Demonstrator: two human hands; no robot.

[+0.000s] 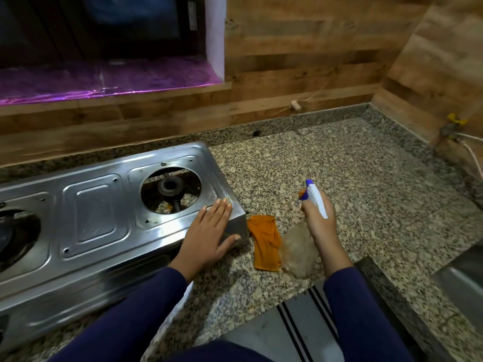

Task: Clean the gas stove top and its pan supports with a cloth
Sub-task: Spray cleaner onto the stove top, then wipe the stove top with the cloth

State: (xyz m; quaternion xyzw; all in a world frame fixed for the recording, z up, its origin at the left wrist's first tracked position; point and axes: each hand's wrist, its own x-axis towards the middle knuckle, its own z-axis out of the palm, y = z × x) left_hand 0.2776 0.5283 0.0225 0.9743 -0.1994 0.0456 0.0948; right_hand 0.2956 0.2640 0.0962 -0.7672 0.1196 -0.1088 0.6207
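Head view: steel gas stove [94,218] sits on the granite counter [352,165], left of centre, w/ its right burner opening [171,188] showing the burner below. Left hand [209,236] lies flat on the stove's front-right corner, fingers straight, thumb down over the side edge, gripping nothing. Right hand [318,220] is clenched round the neck of a spray bottle [317,199] (white head, blue nozzle, clear body). Orange cloth [264,241] lies crumpled on the counter btwn stove and bottle, just beside the stove's end, in neither hand.

Granite counter [352,178] meets wood-panelled wall [300,48] under a purple sill [104,79].
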